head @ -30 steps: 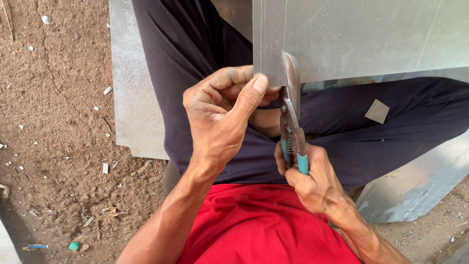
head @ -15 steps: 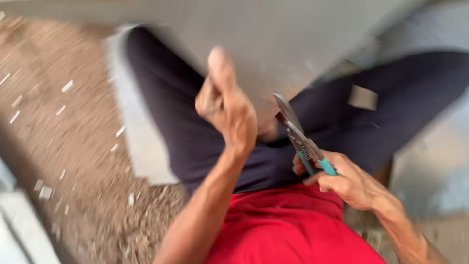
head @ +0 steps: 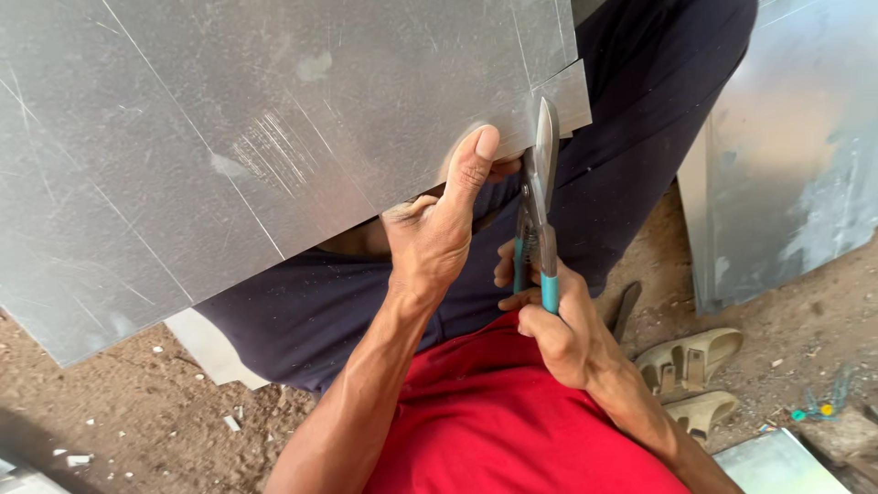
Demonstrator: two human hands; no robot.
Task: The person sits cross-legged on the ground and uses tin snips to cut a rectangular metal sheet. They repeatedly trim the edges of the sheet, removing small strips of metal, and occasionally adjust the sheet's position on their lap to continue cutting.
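Note:
A large grey metal sheet lies across my lap and fills the upper left. My left hand grips its near edge, thumb pressed flat on top. My right hand is closed around the teal handles of tin snips. The snips' blades point away from me and sit at the sheet's edge, just right of my left thumb. A partly cut corner strip of the sheet stands beside the upper blade.
Another metal sheet leans at the right on the dirt ground. A pair of tan sandals lies by my right elbow. Small metal scraps dot the dirt at lower left. A sheet corner shows at the bottom right.
The big sheet has swung across my lap and now covers the upper left. My left hand shifted to its near edge. The snips moved up against the edge.

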